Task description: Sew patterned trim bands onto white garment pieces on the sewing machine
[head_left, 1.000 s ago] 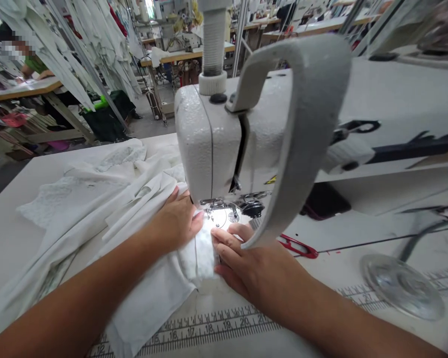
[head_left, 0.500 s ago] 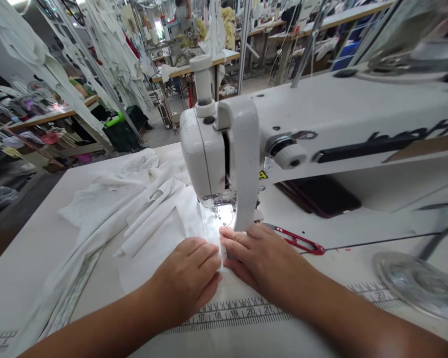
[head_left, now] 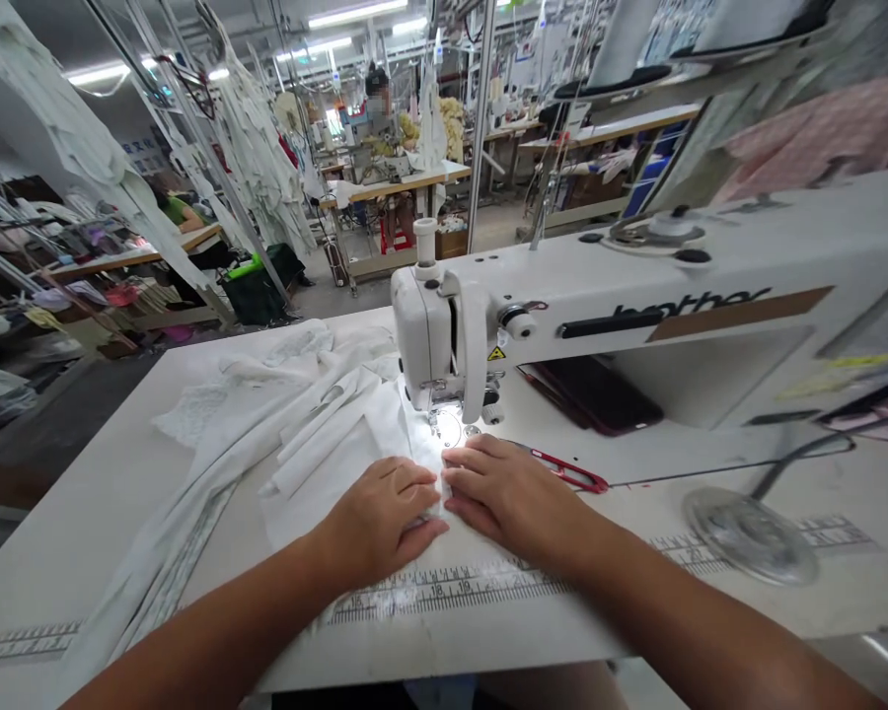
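Fingers of both hands lie flat and spread on one piece of white fabric (head_left: 326, 434), pressing it to the desk without pinching or curling round it. Left hand (head_left: 381, 518) and right hand (head_left: 514, 498) sit side by side with fingertips nearly touching, just in front of the presser foot (head_left: 448, 419) of one white sewing machine (head_left: 562, 306), whose lamp lights the cloth under the needle. The fabric is bunched in folds and trails from the needle area toward the left edge and far-left corner of the desk (head_left: 66, 552). One pair of red-handled thread snips (head_left: 569, 475) lies on the desk just right of the right hand. One dark flat object (head_left: 599, 394), perhaps a phone, rests beneath the machine arm. One clear round disc (head_left: 751, 537) sits toward the right edge. One printed ruler scale (head_left: 451, 587) runs along the near edge under the wrists. Behind, further sewing tables, hanging white garments (head_left: 259, 168) and two other people are visible.
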### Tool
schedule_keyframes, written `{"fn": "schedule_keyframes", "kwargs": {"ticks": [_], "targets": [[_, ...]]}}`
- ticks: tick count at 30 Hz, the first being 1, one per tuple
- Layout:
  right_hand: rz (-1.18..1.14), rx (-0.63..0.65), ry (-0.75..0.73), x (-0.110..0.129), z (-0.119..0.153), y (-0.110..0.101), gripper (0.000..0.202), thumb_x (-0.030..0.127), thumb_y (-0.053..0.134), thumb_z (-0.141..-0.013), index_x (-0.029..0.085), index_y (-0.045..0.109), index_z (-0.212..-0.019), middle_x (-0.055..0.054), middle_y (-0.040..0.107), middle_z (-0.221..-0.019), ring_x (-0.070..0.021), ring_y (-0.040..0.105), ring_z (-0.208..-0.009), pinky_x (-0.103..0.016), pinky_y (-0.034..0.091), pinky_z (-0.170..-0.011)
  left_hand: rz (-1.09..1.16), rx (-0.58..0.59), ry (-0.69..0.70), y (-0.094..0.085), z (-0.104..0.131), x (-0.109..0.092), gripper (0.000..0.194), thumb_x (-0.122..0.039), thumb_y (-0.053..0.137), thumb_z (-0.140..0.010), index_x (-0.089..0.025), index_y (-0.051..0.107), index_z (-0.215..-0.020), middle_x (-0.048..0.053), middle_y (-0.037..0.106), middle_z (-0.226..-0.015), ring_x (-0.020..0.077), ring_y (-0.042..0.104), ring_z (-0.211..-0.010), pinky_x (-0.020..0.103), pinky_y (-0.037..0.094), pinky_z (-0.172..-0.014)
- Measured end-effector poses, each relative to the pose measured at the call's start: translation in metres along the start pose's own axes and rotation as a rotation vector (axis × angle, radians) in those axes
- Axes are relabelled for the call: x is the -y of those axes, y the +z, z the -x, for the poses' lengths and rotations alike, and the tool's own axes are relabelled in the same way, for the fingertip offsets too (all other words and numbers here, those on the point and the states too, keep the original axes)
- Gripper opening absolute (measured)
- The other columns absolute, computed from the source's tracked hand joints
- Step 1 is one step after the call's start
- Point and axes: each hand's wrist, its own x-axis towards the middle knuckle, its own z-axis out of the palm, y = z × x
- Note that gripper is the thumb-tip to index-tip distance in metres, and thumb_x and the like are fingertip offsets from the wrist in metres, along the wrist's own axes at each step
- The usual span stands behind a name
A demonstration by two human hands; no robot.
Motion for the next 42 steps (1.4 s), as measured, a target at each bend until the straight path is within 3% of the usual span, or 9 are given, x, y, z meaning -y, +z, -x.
{"fn": "schedule_keyframes", "kwargs": {"ticks": [3,9,12,18,22,27,29,33,42], "targets": [[0.001,0.0,0.004,0.002,-0.001,-0.003,0.013,0.022,0.055,-0.092,0.016,0.066,-0.091,-0.007,0.066,-0.1,-0.0217,0.054,-0.1,-0.04,0.046,-0.085,-0.014,-0.097,-0.023,0.0,-0.004,0.011,0.016,-0.02,0.049,-0.091,-0.016,0.062,-0.098,0.012,0.067,-0.104,0.0227,0.061,-0.102,0.045,0.051,-0.093],[0.004,-0.005,0.017,0.006,0.0,-0.006,0.013,0.022,0.056,-0.092,0.016,0.066,-0.087,-0.007,0.064,-0.094,-0.0221,0.054,-0.097,-0.04,0.045,-0.084,-0.094,-0.022,-0.21,0.004,0.001,0.024,0.027,-0.025,0.056,-0.089,-0.016,0.059,-0.115,0.015,0.061,-0.128,0.027,0.053,-0.123,0.055,0.041,-0.105],[0.001,-0.001,0.008,0.01,0.0,-0.008,0.012,0.022,0.056,-0.091,0.017,0.067,-0.086,-0.005,0.063,-0.089,-0.0212,0.054,-0.093,-0.038,0.046,-0.082,-0.024,-0.085,-0.216,-0.002,0.007,0.027,0.026,-0.024,0.062,-0.084,-0.019,0.063,-0.11,0.01,0.065,-0.123,0.0269,0.058,-0.117,0.051,0.044,-0.103],[-0.031,-0.026,-0.012,0.014,0.001,-0.011,0.013,0.019,0.054,-0.092,0.019,0.067,-0.088,-0.004,0.062,-0.086,-0.0208,0.054,-0.091,-0.037,0.046,-0.079,-0.037,-0.568,-0.405,-0.074,-0.013,0.05,0.028,-0.028,0.038,-0.096,-0.016,0.06,-0.107,0.012,0.069,-0.104,0.0219,0.066,-0.094,0.041,0.054,-0.083],[-0.063,-0.075,-0.026,0.009,0.001,-0.007,0.015,0.02,0.051,-0.094,0.019,0.066,-0.093,-0.006,0.065,-0.089,-0.0219,0.055,-0.092,-0.039,0.047,-0.08,0.143,-0.967,-0.337,-0.117,-0.047,0.024,0.03,-0.039,0.034,-0.099,-0.02,0.052,-0.113,0.007,0.064,-0.104,0.0139,0.062,-0.08,0.025,0.051,-0.066],[-0.099,-0.112,-0.029,0.0,0.002,-0.001,0.017,0.023,0.049,-0.095,0.02,0.066,-0.096,-0.007,0.067,-0.092,-0.0228,0.057,-0.091,-0.039,0.048,-0.08,-0.317,-0.562,-0.074,-0.101,-0.085,-0.027,0.027,-0.033,0.067,-0.083,-0.016,0.06,-0.103,0.008,0.063,-0.101,0.0206,0.057,-0.087,0.033,0.048,-0.074],[-0.124,-0.104,-0.022,0.0,0.003,-0.001,0.017,0.022,0.048,-0.095,0.021,0.065,-0.093,-0.007,0.067,-0.091,-0.0222,0.057,-0.089,-0.039,0.048,-0.079,-0.496,-0.577,-0.025,-0.091,-0.095,-0.032,0.011,-0.027,0.063,-0.086,-0.016,0.064,-0.089,0.007,0.064,-0.09,0.0213,0.056,-0.083,0.034,0.046,-0.072],[-0.208,-0.093,0.0,0.005,0.003,-0.006,0.02,0.023,0.048,-0.095,0.022,0.066,-0.086,-0.005,0.068,-0.085,-0.0223,0.057,-0.087,-0.04,0.046,-0.08,-0.55,-0.646,0.128,-0.091,-0.094,-0.024,0.024,-0.016,0.049,-0.093,-0.018,0.064,-0.075,0.003,0.065,-0.076,0.0175,0.055,-0.071,0.031,0.043,-0.066],[-0.692,-0.268,0.204,0.051,-0.015,-0.018,0.016,0.03,0.056,-0.091,0.024,0.069,-0.099,-0.006,0.068,-0.093,-0.0215,0.057,-0.09,-0.039,0.044,-0.083,-0.281,-0.508,0.111,-0.107,-0.034,-0.002,0.017,-0.011,0.047,-0.091,-0.016,0.06,-0.081,0.005,0.062,-0.08,0.0168,0.056,-0.079,0.03,0.048,-0.073]]}}
